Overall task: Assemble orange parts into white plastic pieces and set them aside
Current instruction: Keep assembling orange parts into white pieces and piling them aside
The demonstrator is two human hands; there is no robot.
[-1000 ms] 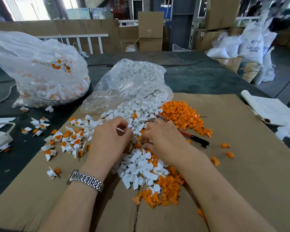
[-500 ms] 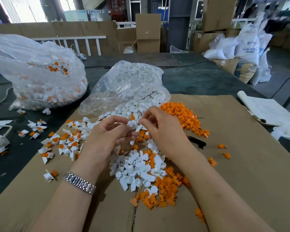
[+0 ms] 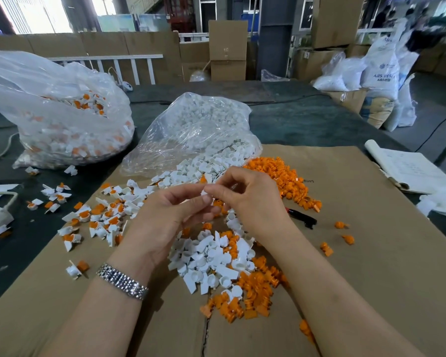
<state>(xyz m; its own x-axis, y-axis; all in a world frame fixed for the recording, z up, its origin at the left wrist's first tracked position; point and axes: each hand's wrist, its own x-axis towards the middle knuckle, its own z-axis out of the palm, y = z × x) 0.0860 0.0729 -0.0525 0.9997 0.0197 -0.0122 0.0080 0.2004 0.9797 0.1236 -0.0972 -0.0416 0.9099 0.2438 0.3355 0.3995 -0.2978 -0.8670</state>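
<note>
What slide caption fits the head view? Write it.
Both hands pinch a white piece above mixed white and orange parts.

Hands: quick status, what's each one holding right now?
Left hand: fingers pinched on the white plastic piece.
Right hand: fingertips closed on the same piece; whether it holds an orange part cannot be told.

Assembled pieces (image 3: 93, 220) lie left of the loose pile (image 3: 216, 258) on cardboard (image 3: 371, 253).

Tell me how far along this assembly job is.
Done: assembled pieces lie left on the cardboard, more in the left bag. In hand: left hand and right hand pinch one white piece. Left: loose white pieces and orange parts, plus a bag of white pieces.
</note>
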